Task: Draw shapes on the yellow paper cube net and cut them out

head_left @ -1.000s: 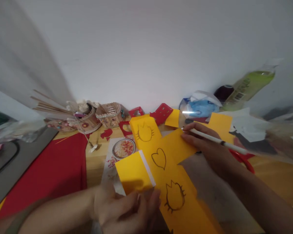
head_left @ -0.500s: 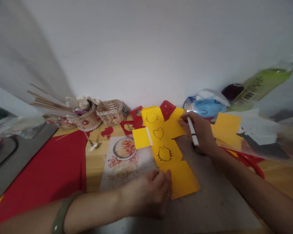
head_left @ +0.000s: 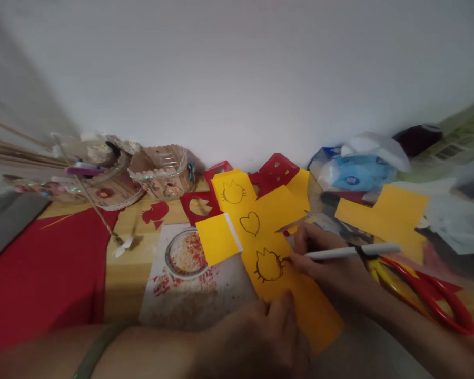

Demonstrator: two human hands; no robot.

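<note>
Between the bunched fingertips of your right hand [head_left: 322,258], the white pen [head_left: 342,252] is pinched near its tip, its barrel slanting back over the hand. That grip has come down from the side flap of the yellow paper [head_left: 270,239], where it was half a second ago, to the lower cat-like outline [head_left: 268,265]. The tip now points left at the whisker strokes on the outline's near edge; whether it touches the paper is too fine to tell. I take this as a shift from handling the paper to working on that outline.

The yellow paper spreads left of and under the grip, its bottom panel running down between your hands. Beyond the pen's tip, up and to the left, lie the heart [head_left: 250,223] and, farther off, the upper cat-like outline [head_left: 234,192].

Your left hand [head_left: 266,331], below and left of the pen grip, has its fingers curled together at the bottom panel's edge. It is blurred, so I cannot tell whether it pinches anything; it seems to steady the paper.
</note>
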